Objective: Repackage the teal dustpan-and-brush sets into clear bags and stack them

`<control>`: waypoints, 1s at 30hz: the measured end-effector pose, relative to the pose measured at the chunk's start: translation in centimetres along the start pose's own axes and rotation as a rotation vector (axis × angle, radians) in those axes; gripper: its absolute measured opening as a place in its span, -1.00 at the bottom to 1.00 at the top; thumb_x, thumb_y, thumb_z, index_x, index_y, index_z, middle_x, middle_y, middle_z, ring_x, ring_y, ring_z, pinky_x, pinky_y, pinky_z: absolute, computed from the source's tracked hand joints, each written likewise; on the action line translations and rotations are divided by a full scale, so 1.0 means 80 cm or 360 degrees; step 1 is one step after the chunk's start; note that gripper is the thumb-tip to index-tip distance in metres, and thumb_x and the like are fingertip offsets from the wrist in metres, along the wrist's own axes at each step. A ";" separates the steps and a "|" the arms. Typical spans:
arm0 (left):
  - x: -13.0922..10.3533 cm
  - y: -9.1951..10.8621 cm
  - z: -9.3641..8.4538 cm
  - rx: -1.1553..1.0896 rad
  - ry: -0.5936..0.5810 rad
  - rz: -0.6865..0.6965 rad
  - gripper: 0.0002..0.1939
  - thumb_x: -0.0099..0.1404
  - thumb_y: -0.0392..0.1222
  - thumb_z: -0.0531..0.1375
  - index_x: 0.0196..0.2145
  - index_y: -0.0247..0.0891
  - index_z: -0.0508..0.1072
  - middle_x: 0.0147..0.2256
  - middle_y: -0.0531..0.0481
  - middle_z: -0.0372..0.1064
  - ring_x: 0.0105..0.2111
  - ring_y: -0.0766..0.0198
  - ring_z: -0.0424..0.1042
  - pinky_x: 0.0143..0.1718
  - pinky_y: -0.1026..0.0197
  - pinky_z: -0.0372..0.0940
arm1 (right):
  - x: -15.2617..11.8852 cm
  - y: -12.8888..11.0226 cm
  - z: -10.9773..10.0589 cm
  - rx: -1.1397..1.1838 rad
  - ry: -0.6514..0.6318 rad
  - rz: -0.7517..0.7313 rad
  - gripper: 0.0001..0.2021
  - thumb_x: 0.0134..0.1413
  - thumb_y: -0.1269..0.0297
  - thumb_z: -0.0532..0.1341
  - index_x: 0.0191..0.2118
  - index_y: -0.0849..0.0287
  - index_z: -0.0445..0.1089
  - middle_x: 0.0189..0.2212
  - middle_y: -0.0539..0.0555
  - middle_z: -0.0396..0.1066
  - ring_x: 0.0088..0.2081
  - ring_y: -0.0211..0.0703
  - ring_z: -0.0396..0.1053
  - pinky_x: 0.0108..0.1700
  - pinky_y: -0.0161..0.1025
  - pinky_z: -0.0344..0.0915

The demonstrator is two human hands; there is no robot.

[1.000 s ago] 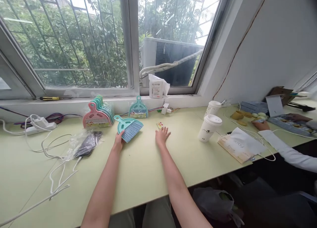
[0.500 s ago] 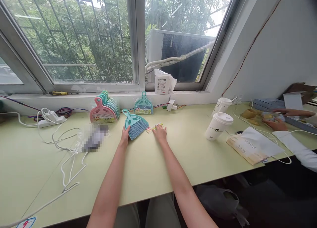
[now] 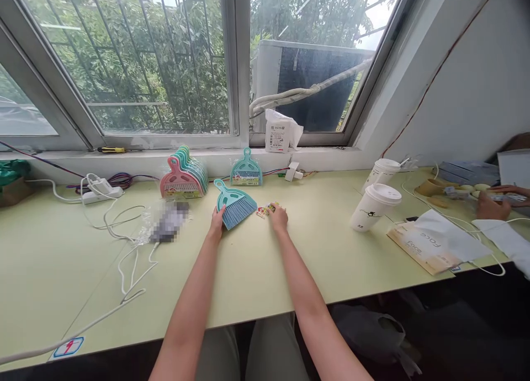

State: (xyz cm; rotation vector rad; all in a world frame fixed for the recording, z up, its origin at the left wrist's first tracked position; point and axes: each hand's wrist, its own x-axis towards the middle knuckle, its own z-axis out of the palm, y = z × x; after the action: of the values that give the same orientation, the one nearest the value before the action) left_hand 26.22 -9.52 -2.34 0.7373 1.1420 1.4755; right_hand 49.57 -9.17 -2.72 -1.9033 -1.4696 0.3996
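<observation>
Over the last second the right hand (image 3: 278, 217) has closed from lying flat on the desk (image 3: 248, 270) to pinching the small printed label (image 3: 266, 209), apparently ready to lift it; the left hand (image 3: 217, 222) stays loosely curled against the teal mini brush (image 3: 235, 205) just beside

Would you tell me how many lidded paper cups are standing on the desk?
2: the nearer paper cup stands beside the paper bag; the farther paper cup stands just behind it, near the wall. None seems hidden.
</observation>
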 end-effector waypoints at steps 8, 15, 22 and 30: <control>0.007 -0.006 -0.006 -0.0034 0.0008 0.0026 -0.55 0.12 -0.01 0.30 -0.04 -0.16 0.36 -0.10 -0.10 0.43 -0.17 0.18 0.47 -0.15 0.15 0.38 | -0.005 0.004 0.004 -0.0183 -0.0142 -0.0281 -0.69 0.18 0.27 0.13 0.02 0.10 0.42 0.21 0.18 0.20 0.28 -0.04 0.02 0.29 0.16 -0.43; 0.002 -0.001 -0.005 -0.0081 0.0038 -0.0010 -0.58 0.10 -0.04 0.32 -0.08 -0.16 0.38 -0.09 -0.08 0.44 -0.11 0.17 0.46 -0.14 0.17 0.38 | -0.008 -0.013 -0.014 0.0450 0.0196 0.0031 -0.62 0.23 0.18 0.00 0.01 0.18 0.42 0.03 0.21 0.41 0.06 -0.04 0.34 0.21 0.00 0.04; -0.016 0.002 0.010 -0.0191 -0.0363 -0.0061 -0.48 0.09 0.07 0.31 -0.04 -0.19 0.37 -0.06 -0.13 0.44 -0.15 0.15 0.48 -0.16 0.13 0.40 | -0.060 -0.082 0.017 0.0224 0.0011 -0.0717 -0.60 0.28 0.17 -0.04 0.16 0.02 0.27 0.19 0.10 0.24 0.26 -0.05 0.08 0.29 0.12 -0.21; -0.015 -0.002 0.006 -0.0163 -0.0259 -0.0038 -0.40 -0.14 -0.39 0.38 -0.08 -0.26 0.37 -0.17 -0.11 0.49 -0.24 0.15 0.51 -0.20 0.15 0.41 | -0.085 -0.085 0.046 -0.0174 -0.0175 -0.0781 -0.55 0.32 0.27 -0.17 0.27 -0.04 0.07 0.32 0.06 -0.02 0.35 -0.05 -0.20 0.26 0.32 -0.39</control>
State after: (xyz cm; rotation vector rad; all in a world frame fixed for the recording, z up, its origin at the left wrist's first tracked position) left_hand 27.01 -10.54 -2.17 0.7560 0.9424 1.4161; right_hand 40.30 -13.47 -1.85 -1.5442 -1.9963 0.1976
